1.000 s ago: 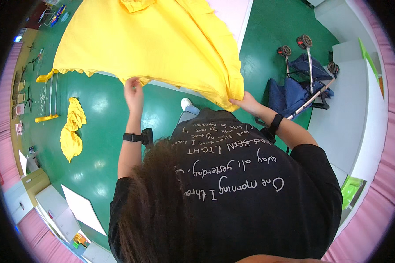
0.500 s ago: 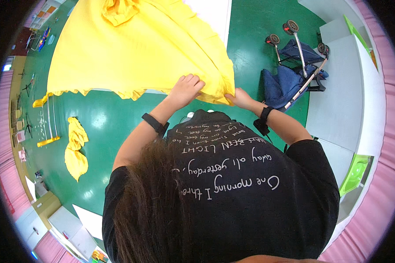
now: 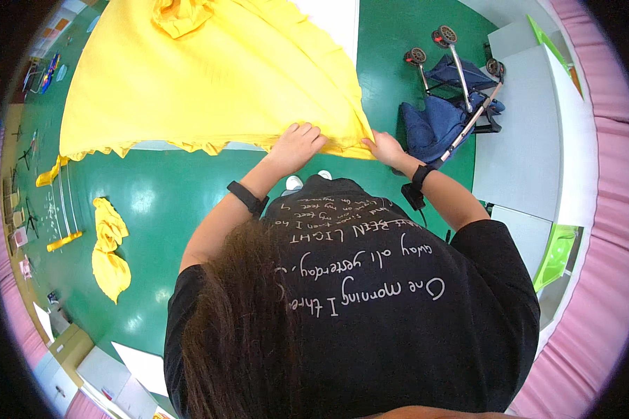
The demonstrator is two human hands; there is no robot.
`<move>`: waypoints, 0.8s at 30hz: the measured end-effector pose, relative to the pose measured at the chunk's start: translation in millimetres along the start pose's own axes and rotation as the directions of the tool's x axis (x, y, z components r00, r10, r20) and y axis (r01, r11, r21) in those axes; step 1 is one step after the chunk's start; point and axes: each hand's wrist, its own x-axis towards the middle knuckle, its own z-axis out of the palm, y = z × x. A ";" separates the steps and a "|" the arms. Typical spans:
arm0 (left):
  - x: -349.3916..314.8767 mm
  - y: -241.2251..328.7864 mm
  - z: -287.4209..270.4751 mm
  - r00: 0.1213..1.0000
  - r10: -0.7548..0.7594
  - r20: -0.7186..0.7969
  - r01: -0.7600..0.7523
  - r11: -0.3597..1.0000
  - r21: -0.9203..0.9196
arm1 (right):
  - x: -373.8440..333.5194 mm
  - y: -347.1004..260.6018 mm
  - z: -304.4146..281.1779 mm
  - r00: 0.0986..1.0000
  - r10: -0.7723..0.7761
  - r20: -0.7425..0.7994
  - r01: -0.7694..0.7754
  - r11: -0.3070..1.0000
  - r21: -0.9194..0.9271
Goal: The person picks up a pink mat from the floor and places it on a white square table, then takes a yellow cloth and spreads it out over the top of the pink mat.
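A large yellow cloth (image 3: 210,84) with a gathered, ruffled edge lies spread over a white surface (image 3: 335,42) ahead of me. My left hand (image 3: 298,146) presses onto the cloth near its close edge, fingers curled over the fabric. To the right, my right hand (image 3: 386,149) pinches the cloth's corner, and the fabric between the two hands is bunched into folds. A crumpled yellow lump (image 3: 182,17) rests on top of the cloth at the far side.
On the green floor (image 3: 161,202) at left lies a crumpled yellow cloth piece (image 3: 110,244), near a rack (image 3: 64,202) with yellow ends. At right, a folded dark blue stroller (image 3: 440,119) stands against white cabinets (image 3: 517,133). Pink curtains (image 3: 573,335) hang along the right side.
My right hand has drawn the cloth's corner slightly right relative to my left hand, and the right edge looks straighter. The surroundings have shifted a little left in the view.
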 end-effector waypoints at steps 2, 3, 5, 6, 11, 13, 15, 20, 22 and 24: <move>-1.6 -0.5 2.8 0.999 -0.023 0.038 0.022 1.000 0.018 | -1.6 -4.5 -8.4 0.998 0.037 -0.060 -0.039 0.999 -0.027; -1.7 -0.6 4.2 0.999 -0.045 0.027 0.046 0.998 -0.035 | -2.1 -5.3 -10.6 0.991 0.069 -0.117 -0.074 0.996 -0.046; -1.7 -1.7 5.4 0.998 -0.062 0.016 0.063 0.994 -0.090 | -6.8 -1.4 -3.9 0.988 0.073 -0.138 -0.084 0.994 -0.074; -1.3 -2.8 5.1 0.998 -0.064 0.018 0.065 0.993 -0.099 | -9.1 2.5 1.9 0.985 0.074 -0.156 -0.090 0.991 -0.097; 5.6 -3.9 2.6 0.995 -0.098 0.009 0.098 0.984 -0.149 | 6.1 45.1 10.3 0.966 0.155 -0.205 -0.123 0.979 0.161; 10.9 -0.1 1.8 0.979 -0.186 0.085 0.200 0.961 -0.193 | 10.2 57.9 5.6 0.956 0.267 -0.119 -0.211 0.912 0.351; 20.3 -1.4 -1.5 0.963 -0.224 0.151 0.255 0.937 -0.237 | 11.1 72.1 3.1 0.962 0.271 0.039 -0.254 0.831 0.495; 57.5 -0.5 -6.0 0.915 -0.354 0.193 0.402 0.835 -0.375 | 14.8 120.9 -12.3 0.968 0.113 0.226 -0.225 0.794 0.565; 86.0 2.6 -10.5 0.913 -0.401 0.079 0.398 0.831 -0.388 | 16.6 139.3 -26.3 0.961 0.118 0.249 -0.246 0.779 0.578; 112.8 3.4 -9.0 0.886 -0.450 0.114 0.459 0.814 -0.356 | 17.5 164.8 -40.1 0.978 0.056 0.199 -0.166 0.787 0.595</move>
